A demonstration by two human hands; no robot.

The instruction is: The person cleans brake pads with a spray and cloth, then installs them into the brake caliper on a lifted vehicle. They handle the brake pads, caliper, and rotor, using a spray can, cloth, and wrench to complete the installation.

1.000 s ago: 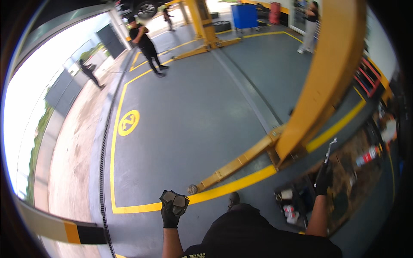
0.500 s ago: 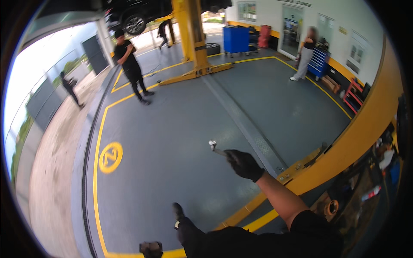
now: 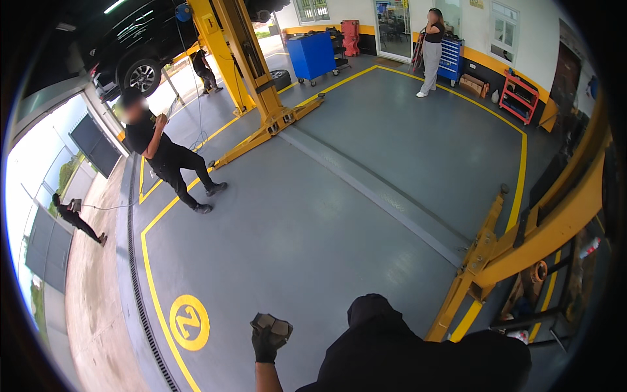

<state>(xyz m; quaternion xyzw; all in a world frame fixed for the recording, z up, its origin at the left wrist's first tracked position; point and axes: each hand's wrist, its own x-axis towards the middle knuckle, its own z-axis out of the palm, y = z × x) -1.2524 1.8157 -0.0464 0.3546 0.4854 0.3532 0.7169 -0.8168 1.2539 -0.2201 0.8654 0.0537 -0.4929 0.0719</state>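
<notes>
My left hand (image 3: 264,346), in a dark glove, is at the lower edge. It is closed around grey-brown brake pads (image 3: 273,326), flat blocks held together above the fingers. Its bare forearm (image 3: 267,379) rises from below. My right hand is out of the picture. Black clothing of my own body (image 3: 392,340) fills the lower middle. The grey floor lies beneath the brake pads, near a round yellow floor marking (image 3: 189,323).
A yellow lift arm and post (image 3: 555,228) stand close on my right. A low floor ramp (image 3: 379,196) runs to another lift post (image 3: 251,72). One person (image 3: 163,150) stands ahead left, another (image 3: 431,55) by the blue tool cabinet (image 3: 449,60). A raised car (image 3: 130,52) hangs back left.
My right hand, which held a ratchet wrench, has left the picture. My left hand with the brake pads has come up into view. The view has shifted; the person ahead left appears nearer.
</notes>
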